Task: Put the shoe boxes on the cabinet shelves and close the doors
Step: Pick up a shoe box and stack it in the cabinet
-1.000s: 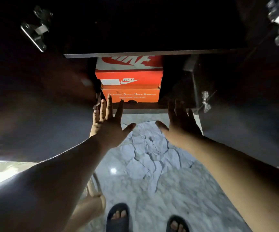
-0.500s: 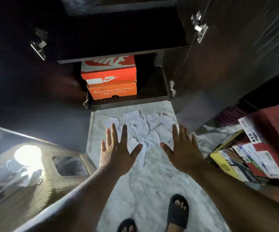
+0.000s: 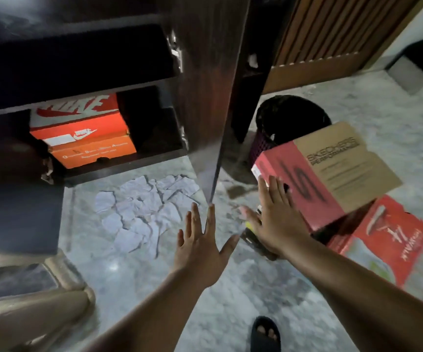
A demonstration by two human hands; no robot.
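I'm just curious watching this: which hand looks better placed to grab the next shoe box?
Probably the right hand: its straight fingers already reach the red Skechers box atop the pile. The left hand hovers open over bare floor, away from any box.

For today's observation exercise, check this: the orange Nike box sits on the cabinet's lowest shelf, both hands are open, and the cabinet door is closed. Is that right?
One point is wrong. The head view shows the cabinet door standing open, not closed. The rest holds: the orange Nike box sits on the lowest shelf, and the left hand and right hand are both open.
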